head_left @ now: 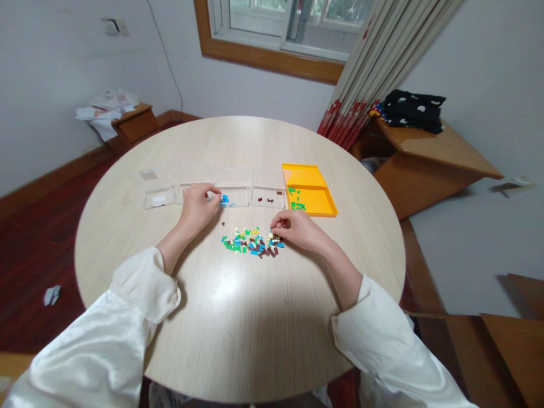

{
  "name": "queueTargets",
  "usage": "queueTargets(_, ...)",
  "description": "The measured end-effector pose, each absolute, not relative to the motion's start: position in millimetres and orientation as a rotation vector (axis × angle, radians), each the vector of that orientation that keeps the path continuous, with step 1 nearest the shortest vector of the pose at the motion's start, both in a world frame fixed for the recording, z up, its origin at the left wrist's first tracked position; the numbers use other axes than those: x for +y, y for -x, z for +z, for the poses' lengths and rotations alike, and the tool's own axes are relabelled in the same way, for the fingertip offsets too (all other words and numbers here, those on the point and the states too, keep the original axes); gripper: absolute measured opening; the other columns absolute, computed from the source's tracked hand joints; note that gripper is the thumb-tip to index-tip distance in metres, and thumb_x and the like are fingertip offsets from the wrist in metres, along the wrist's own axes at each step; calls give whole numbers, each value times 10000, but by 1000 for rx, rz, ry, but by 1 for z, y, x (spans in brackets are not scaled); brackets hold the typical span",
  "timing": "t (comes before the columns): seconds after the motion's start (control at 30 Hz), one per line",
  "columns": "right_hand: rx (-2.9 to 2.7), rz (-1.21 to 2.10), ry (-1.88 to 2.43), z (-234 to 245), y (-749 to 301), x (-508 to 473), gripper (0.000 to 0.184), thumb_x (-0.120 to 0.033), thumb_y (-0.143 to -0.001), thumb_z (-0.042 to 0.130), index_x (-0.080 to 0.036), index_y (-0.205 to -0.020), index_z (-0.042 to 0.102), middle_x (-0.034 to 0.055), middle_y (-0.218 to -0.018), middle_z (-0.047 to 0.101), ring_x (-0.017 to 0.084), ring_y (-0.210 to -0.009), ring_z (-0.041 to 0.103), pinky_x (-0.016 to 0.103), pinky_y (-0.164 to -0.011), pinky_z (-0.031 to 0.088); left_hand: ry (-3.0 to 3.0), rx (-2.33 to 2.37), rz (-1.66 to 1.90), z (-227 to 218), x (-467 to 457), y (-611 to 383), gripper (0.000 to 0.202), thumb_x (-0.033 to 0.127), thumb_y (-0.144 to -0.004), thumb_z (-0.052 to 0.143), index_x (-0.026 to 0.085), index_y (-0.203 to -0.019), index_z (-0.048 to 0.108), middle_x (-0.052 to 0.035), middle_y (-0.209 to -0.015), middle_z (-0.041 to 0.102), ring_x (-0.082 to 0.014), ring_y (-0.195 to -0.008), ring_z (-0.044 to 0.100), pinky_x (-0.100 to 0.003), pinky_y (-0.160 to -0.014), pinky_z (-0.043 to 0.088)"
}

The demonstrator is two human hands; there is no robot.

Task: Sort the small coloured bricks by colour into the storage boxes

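Observation:
My left hand (199,205) is over the row of clear boxes, thumb and forefinger pinched on a small blue building brick (225,198). Below its fingertips, more blue pieces lie in a clear plastic box (241,198). My right hand (297,228) reaches the right side of a pile of small building bricks (250,245) in brown, green, blue, yellow and cream. Its fingers are pressed together there; what they hold, if anything, is too small to make out. One brown brick (223,224) lies apart, left of the pile.
Beside it, another clear box (267,204) contains a few brown bricks. An open yellow case (322,202) with green bricks stands at the row's right end. Leftmost is a small clear box (148,203) with a white label. All rest on a round wooden table (238,328).

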State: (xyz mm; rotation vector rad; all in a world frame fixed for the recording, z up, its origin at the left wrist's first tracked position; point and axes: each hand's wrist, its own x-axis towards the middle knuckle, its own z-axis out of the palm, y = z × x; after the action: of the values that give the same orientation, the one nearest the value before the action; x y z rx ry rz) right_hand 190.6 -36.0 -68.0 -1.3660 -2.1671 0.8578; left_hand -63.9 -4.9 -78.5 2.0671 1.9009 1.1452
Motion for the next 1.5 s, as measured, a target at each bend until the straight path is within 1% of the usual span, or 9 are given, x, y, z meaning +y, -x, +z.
queueTargets(0.17,-2176,878,1373,-69,-190,-37,36,-125,-703,656,-143,-719,682,10,-655,650,103,-604,571,218,-579,419,-2059,1885,1129,-80,-4,63,106,219,-738,563,186,-704,658,-22,-738,676,-191,-723,567,-349,-774,389)
queueTargets(0.3,-2200,847,1404,-70,-190,-36,57,-115,-706,661,-146,-740,695,12,-676,656,105,-615,574,223,-593,419,-2078,1852,1112,-81,-4,62,105,216,-734,568,187,-714,667,-24,-738,675,-186,-714,563,-334,-735,390)
queueTargets(0.57,-2262,714,1441,-69,-186,-37,63,-118,-714,638,-157,-700,685,19,-710,639,116,-646,552,236,-618,400,-2073,1817,1099,-85,1,58,142,233,-736,570,183,-741,703,-23,-713,675,-182,-701,566,-321,-715,408)
queueTargets(0.8,-2299,655,1402,-65,-181,-41,102,-77,-709,596,-153,-691,662,28,-741,618,124,-689,533,243,-649,394,-2077,1772,1134,-85,-1,56,176,281,-759,566,186,-748,714,-35,-728,697,-184,-687,571,-318,-693,415)
queueTargets(0.93,-2230,677,1367,-67,-179,-41,77,-106,-737,588,-152,-708,642,28,-742,630,130,-709,548,249,-665,406,-2080,1772,1128,-83,-1,55,179,267,-770,557,176,-758,710,-39,-740,700,-185,-695,577,-321,-702,410)
queueTargets(1.1,-2028,815,1356,-68,-176,-42,78,-145,-790,551,-153,-763,623,19,-705,641,127,-672,581,253,-658,438,-2137,1747,1157,-79,-8,52,156,246,-800,550,176,-755,682,-39,-771,698,-187,-731,578,-337,-753,403)
queueTargets(1.27,-1905,870,1251,-72,-170,-44,49,-172,-786,568,-164,-781,616,14,-736,654,126,-684,600,249,-658,462,-2347,1520,1122,-75,-26,40,112,261,-831,577,192,-809,663,-35,-851,709,-197,-826,582,-357,-825,370)
queueTargets(1.4,-1859,911,1173,-75,-166,-47,41,-169,-766,590,-174,-799,613,2,-742,661,123,-689,613,245,-663,475,-2497,1249,981,-77,-36,28,113,280,-838,608,194,-888,661,-36,-885,712,-202,-856,574,-358,-812,350)
queueTargets(1.5,-1842,933,1138,-77,-165,-47,37,-181,-767,594,-180,-801,608,2,-755,669,125,-691,623,250,-668,487,-2537,1144,941,-79,-39,22,111,270,-857,593,196,-912,655,-29,-870,711,-198,-843,563,-354,-790,339)
